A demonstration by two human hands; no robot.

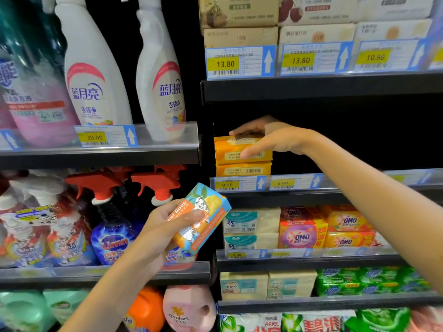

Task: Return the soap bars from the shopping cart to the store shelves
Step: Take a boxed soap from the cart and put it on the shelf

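right hand (268, 137) up at shelf (335, 188) level, clamped over top orange soap bar (236, 149), thumb pressed on its front face, fingers wrapped over the far edge. sat directly on second orange soap bar (243, 169), both stacked at the far left end of that shelf, just behind the 9.90 price tag (227, 184). rest of that shelf dark to the right, contents not made out.

left hand (167, 226) lower and nearer, closed around blue and orange soap box (203, 216), held tilted, upper end pointing up and right, "soap" printed along its orange side. gripped in mid-air in front of the divide between the two shelf bays, clear of any shelf.

below the orange stack: white and teal soap packs (249, 226), then omo packs (326, 226) to their right, one shelf down. lower again, pale boxed soaps (266, 285) and green packs (369, 281). above, beige boxed soaps (275, 22) over tags marked 13.80 and 10.90.

left bay: white spray bottles (96, 75) up top beside a 20.00 tag, red-trigger sprayers (124, 188) on the shelf beneath, partly hidden behind the left hand. shopping cart out of view.
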